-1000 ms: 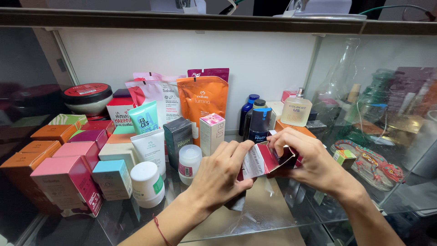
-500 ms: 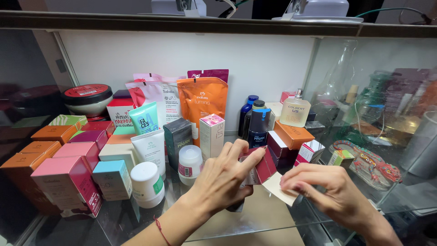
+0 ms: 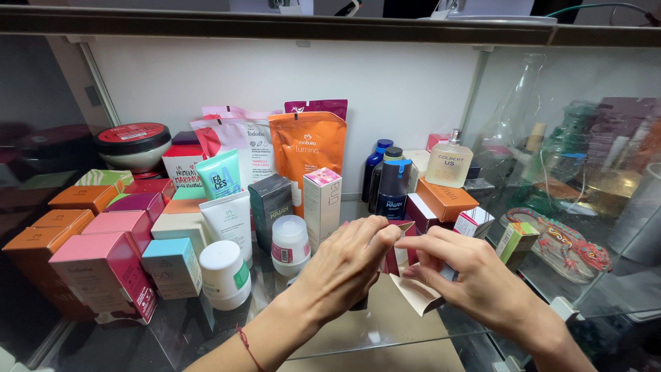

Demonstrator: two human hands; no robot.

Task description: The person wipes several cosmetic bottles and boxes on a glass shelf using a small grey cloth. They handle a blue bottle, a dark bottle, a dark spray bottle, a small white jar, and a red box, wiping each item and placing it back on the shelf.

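Observation:
My left hand [image 3: 344, 272] and my right hand [image 3: 468, 275] meet over the front of a glass shelf [image 3: 206, 331], both pinching a small dark red carton [image 3: 398, 258] with a pale open flap hanging at its lower right. The left fingers grip its left top edge. The right fingers hold its right side, thumb on the flap. The carton's lower part is hidden behind my hands. A small white roll-on jar [image 3: 290, 244] stands just left of my left hand.
The shelf is crowded: pink and orange boxes [image 3: 103, 265] at left, a white tube [image 3: 228, 217], an orange pouch [image 3: 306, 155] at the back, dark blue bottles [image 3: 392, 186], a clear perfume bottle [image 3: 449, 162], an orange box [image 3: 446, 200]. A glass side panel stands at right.
The carton came down from mid-air to just above the shelf. My right hand dropped away to the right, then returned to the carton. The flap now hangs open.

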